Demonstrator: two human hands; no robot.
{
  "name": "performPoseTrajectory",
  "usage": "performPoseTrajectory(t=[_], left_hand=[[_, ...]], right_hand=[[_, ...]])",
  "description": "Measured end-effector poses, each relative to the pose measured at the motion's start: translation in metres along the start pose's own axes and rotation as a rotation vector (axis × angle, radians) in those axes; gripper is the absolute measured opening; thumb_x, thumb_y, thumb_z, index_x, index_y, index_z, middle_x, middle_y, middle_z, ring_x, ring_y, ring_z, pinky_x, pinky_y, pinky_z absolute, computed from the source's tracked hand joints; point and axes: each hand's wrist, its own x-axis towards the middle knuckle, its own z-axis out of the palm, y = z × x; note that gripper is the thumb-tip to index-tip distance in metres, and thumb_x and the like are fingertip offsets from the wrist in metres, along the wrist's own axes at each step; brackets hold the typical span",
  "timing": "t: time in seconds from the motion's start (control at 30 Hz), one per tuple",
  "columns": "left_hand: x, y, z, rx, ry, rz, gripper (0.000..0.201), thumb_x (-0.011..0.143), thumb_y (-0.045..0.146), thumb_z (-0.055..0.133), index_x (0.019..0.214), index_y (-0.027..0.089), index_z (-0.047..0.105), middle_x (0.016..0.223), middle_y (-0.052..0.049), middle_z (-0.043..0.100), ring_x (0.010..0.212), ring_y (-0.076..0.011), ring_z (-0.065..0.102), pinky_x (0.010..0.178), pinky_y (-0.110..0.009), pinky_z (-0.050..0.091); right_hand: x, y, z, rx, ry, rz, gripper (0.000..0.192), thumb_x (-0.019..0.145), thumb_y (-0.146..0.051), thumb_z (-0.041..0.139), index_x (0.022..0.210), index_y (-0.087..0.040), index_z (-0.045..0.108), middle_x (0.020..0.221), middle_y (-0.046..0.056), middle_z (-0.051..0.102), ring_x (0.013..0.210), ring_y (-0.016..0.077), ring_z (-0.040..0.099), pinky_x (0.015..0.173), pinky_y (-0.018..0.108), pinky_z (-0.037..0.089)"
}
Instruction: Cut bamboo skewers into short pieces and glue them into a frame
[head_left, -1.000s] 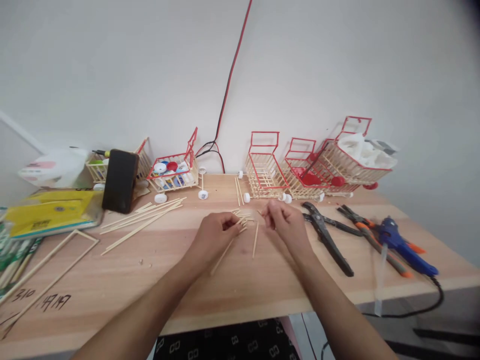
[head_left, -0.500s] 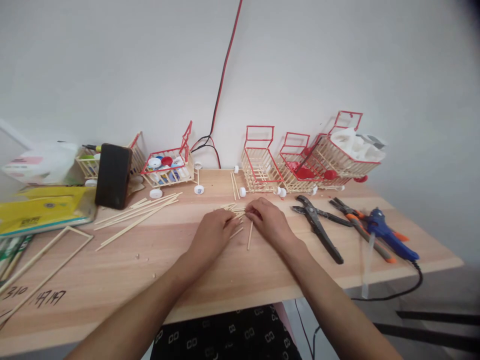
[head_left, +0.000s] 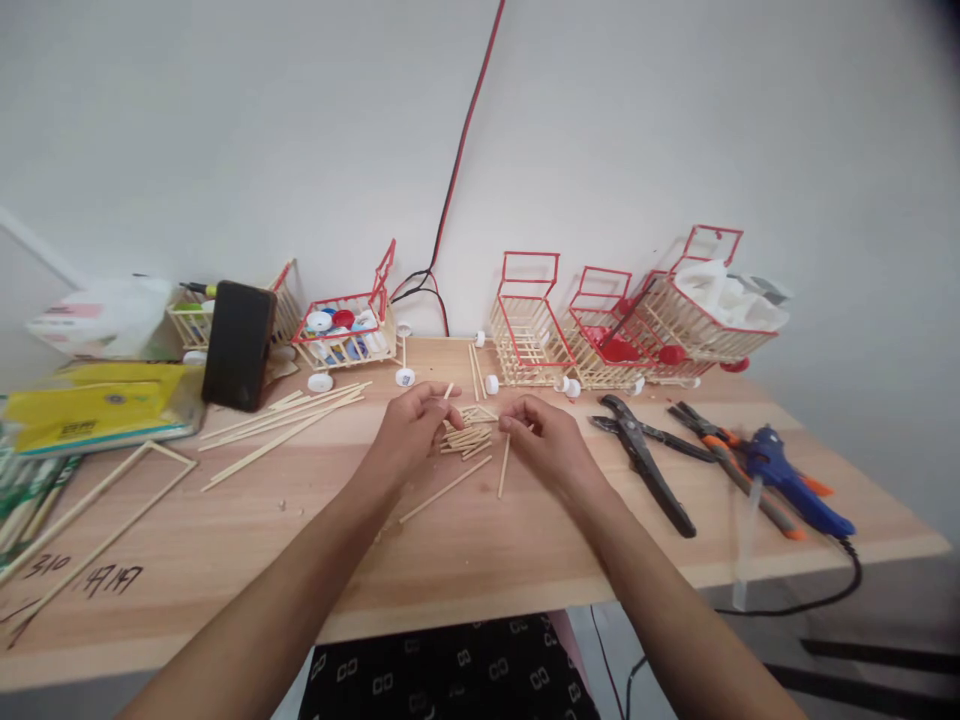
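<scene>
Above the left side of a pile of short wooden sticks [head_left: 466, 440], my left hand [head_left: 409, 430] pinches a short wooden stick [head_left: 449, 390] that points upward. My right hand [head_left: 551, 440] is curled at the pile's right side, its fingertips closed on the end of another short stick [head_left: 487, 414]. A longer stick [head_left: 504, 468] lies just below my right fingers. Another loose stick [head_left: 446, 490] rests on the table in front of the pile.
Stick-built carts [head_left: 529, 335] with red handles line the wall. Cutters [head_left: 645, 465], pliers [head_left: 739, 470] and a blue glue gun [head_left: 799, 485] lie right. Long sticks [head_left: 281, 430], a phone [head_left: 238, 345], a yellow packet [head_left: 97, 405] and a stick frame [head_left: 97, 540] are left.
My left hand has drawn back left and up from the pile with a short stick. More of the pile and the stick in front show. The view has shifted slightly left.
</scene>
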Motion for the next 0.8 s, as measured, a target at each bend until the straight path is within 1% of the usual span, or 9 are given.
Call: performPoseTrajectory(t=[0.07, 0.13, 0.23, 0.33, 0.43, 0.53, 0.67, 0.8], left_hand=[[0.001, 0.000, 0.000, 0.031, -0.007, 0.015, 0.025, 0.073, 0.024, 0.061, 0.093, 0.010, 0.065, 0.071, -0.002, 0.062, 0.045, -0.0049, 0.037, 0.041, -0.018, 0.026], [0.001, -0.002, 0.001, 0.048, -0.017, 0.011, 0.023, 0.069, 0.020, 0.063, 0.089, 0.010, 0.068, 0.071, -0.002, 0.063, 0.045, -0.0048, 0.039, 0.042, -0.019, 0.028], [0.001, -0.003, 0.001, 0.042, -0.028, -0.016, 0.020, 0.069, 0.020, 0.064, 0.086, 0.011, 0.070, 0.068, -0.002, 0.063, 0.044, -0.0045, 0.039, 0.042, -0.018, 0.027], [0.000, -0.002, 0.000, 0.058, -0.041, -0.025, 0.019, 0.072, 0.026, 0.065, 0.080, 0.010, 0.070, 0.067, -0.003, 0.063, 0.044, -0.0038, 0.037, 0.042, -0.018, 0.025], [-0.001, 0.000, 0.001, 0.052, -0.063, -0.028, 0.024, 0.074, 0.030, 0.065, 0.087, 0.011, 0.071, 0.070, -0.003, 0.064, 0.043, -0.0034, 0.035, 0.040, -0.018, 0.024], [-0.001, 0.000, 0.001, 0.032, -0.080, -0.041, 0.028, 0.073, 0.029, 0.067, 0.094, 0.012, 0.070, 0.073, -0.004, 0.066, 0.043, -0.0038, 0.037, 0.039, -0.018, 0.026], [0.000, -0.001, 0.002, -0.002, -0.056, -0.057, 0.025, 0.069, 0.026, 0.068, 0.090, 0.012, 0.070, 0.072, -0.004, 0.067, 0.043, -0.0048, 0.041, 0.039, -0.018, 0.028], [0.000, -0.003, 0.002, -0.009, -0.030, -0.058, 0.023, 0.069, 0.025, 0.069, 0.087, 0.012, 0.070, 0.071, -0.004, 0.068, 0.043, -0.0047, 0.042, 0.039, -0.017, 0.029]], right_hand=[[0.000, -0.002, 0.004, 0.134, -0.059, 0.027, 0.013, 0.081, -0.031, 0.056, 0.081, -0.018, 0.060, 0.073, 0.000, 0.062, 0.065, 0.0131, 0.054, 0.059, 0.024, 0.040], [0.000, -0.002, 0.007, 0.197, -0.091, 0.035, 0.015, 0.080, -0.032, 0.058, 0.083, -0.018, 0.061, 0.074, 0.000, 0.063, 0.065, 0.0129, 0.056, 0.059, 0.024, 0.042], [-0.001, -0.003, 0.009, 0.222, -0.078, 0.035, 0.015, 0.080, -0.033, 0.059, 0.083, -0.018, 0.061, 0.076, 0.001, 0.065, 0.067, 0.0133, 0.058, 0.060, 0.024, 0.044], [-0.002, -0.008, 0.007, 0.256, -0.047, 0.042, 0.016, 0.080, -0.033, 0.060, 0.085, -0.018, 0.062, 0.078, 0.002, 0.066, 0.070, 0.0143, 0.060, 0.062, 0.025, 0.045], [-0.003, -0.013, 0.004, 0.299, -0.003, 0.044, 0.018, 0.080, -0.033, 0.060, 0.090, -0.018, 0.063, 0.082, 0.004, 0.067, 0.072, 0.0150, 0.061, 0.065, 0.026, 0.046], [-0.004, -0.015, 0.004, 0.309, -0.003, 0.035, 0.019, 0.081, -0.032, 0.059, 0.091, -0.018, 0.065, 0.085, 0.004, 0.068, 0.075, 0.0158, 0.062, 0.067, 0.027, 0.047], [-0.004, -0.014, 0.005, 0.288, -0.025, 0.027, 0.018, 0.081, -0.032, 0.060, 0.091, -0.018, 0.066, 0.084, 0.004, 0.069, 0.075, 0.0157, 0.062, 0.066, 0.027, 0.047], [-0.005, -0.014, 0.006, 0.299, -0.045, 0.033, 0.019, 0.081, -0.032, 0.060, 0.092, -0.019, 0.066, 0.087, 0.004, 0.070, 0.077, 0.0162, 0.062, 0.068, 0.028, 0.048]])
